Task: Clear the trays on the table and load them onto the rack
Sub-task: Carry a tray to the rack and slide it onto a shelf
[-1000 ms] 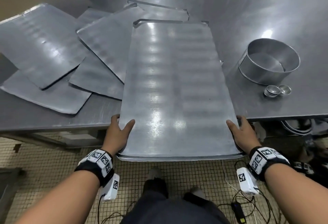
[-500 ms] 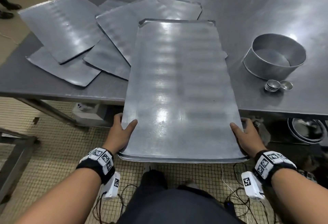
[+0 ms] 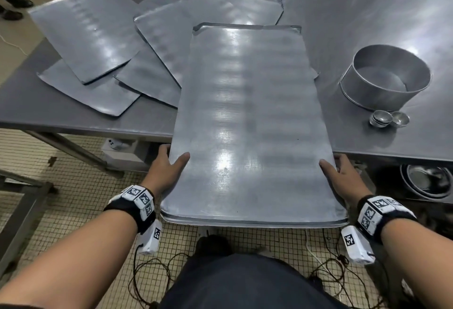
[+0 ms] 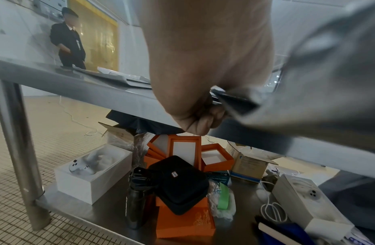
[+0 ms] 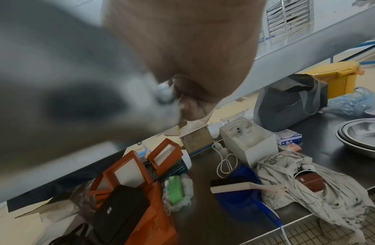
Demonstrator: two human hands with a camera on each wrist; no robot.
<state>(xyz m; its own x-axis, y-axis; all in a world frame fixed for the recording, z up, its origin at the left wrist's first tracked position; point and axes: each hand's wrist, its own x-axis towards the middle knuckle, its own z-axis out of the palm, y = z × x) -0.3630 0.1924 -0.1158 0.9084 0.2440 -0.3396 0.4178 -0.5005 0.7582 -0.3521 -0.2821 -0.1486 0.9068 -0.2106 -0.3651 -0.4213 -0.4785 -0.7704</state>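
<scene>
Head view shows the left hand [image 3: 164, 170] and right hand [image 3: 343, 176] each clamped on a long edge of the big tray [image 3: 250, 122], thumbs on top, fingers curled under. Its near half overhangs the table [image 3: 367, 14]. I'd keep it level and lift the far end over the other trays [image 3: 83, 32] so it doesn't scrape.

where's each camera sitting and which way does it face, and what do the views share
Head: on the head, looking down over the table at the tray; both forearms, left hand and right hand show.
Left wrist: below the left hand, facing under the table; its curled fingers show.
Right wrist: below the right hand, facing the lower shelf.
Shared: all show the tray; both wrist views the orange boxes.
</scene>
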